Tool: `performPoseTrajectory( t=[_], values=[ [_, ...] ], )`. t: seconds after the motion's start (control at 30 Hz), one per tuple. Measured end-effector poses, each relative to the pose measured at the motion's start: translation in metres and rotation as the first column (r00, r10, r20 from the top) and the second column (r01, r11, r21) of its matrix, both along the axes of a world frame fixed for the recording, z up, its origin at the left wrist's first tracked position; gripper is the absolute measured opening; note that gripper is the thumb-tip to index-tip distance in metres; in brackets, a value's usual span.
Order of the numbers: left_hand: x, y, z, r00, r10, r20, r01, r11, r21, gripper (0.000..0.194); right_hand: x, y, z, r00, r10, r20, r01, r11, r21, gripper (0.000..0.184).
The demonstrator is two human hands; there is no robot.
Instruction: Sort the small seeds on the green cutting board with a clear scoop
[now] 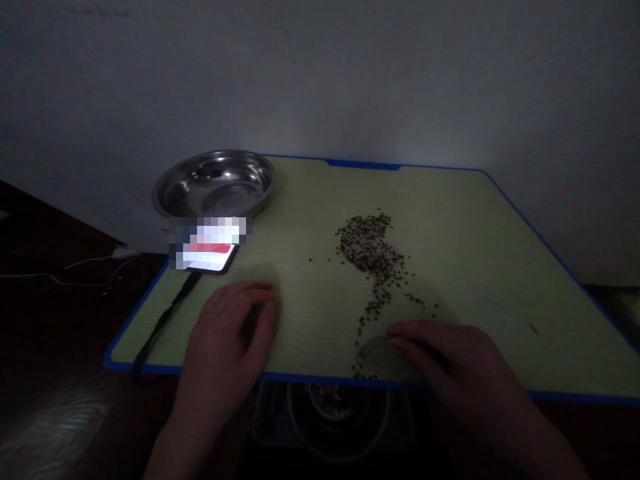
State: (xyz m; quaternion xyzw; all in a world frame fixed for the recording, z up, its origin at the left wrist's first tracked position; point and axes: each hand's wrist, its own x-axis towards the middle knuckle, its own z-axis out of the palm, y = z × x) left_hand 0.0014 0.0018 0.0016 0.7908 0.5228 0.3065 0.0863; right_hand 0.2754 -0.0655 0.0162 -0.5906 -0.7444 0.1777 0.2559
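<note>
A pile of small dark seeds (371, 252) lies on a pale green tabletop (475, 267) with a blue rim, trailing down toward the near edge. My right hand (450, 360) rests at that edge, fingers together and curved over a small round pale lid or dish (377, 353) at the end of the seed trail. My left hand (227, 337) lies on the table to the left, fingers curled loosely downward, holding nothing that I can see.
A steel bowl (215, 181) sits at the far left corner. A lit phone (213, 248) lies in front of it, a dark strap (160, 323) running off the left edge. A clear container (333, 417) stands below the near edge. A wall is behind.
</note>
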Motion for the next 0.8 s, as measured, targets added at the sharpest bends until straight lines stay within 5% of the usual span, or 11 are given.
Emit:
performPoseTrajectory(
  t=[0.37,0.8],
  values=[
    [0.0,-0.001,0.001,1.0,0.004,0.005,-0.005,1.0,0.01,0.011,0.025,0.002,-0.001,0.985,-0.15,0.088,0.142,0.986,0.09,0.025],
    [0.001,-0.001,0.002,1.0,0.007,0.011,-0.007,1.0,0.008,0.01,-0.001,0.006,-0.002,1.0,0.028,-0.002,-0.028,0.999,0.024,0.025]
  ],
)
